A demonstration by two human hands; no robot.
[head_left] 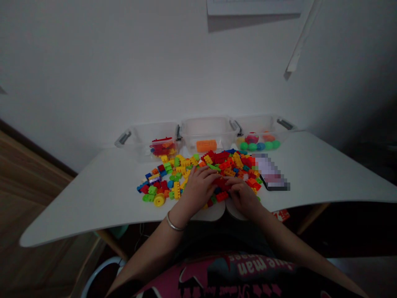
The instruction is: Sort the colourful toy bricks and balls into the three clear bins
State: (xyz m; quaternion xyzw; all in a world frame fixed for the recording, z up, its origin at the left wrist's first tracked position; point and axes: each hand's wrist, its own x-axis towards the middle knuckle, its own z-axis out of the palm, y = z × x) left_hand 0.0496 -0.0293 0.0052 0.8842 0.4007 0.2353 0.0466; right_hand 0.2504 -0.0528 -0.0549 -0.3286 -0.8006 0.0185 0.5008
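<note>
White table (310,165) is carrying a brick pile (198,174) at centre; three clear bins (207,132) are standing at twelve o'clock. Left hand (198,188) and right hand (243,196) are resting fingers-down on red bricks (221,184) (grip cannot be told).

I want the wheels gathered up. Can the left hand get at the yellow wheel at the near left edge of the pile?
Probably yes: the yellow wheel lies uncovered on the table, just left of the left hand, nothing between them.
</note>
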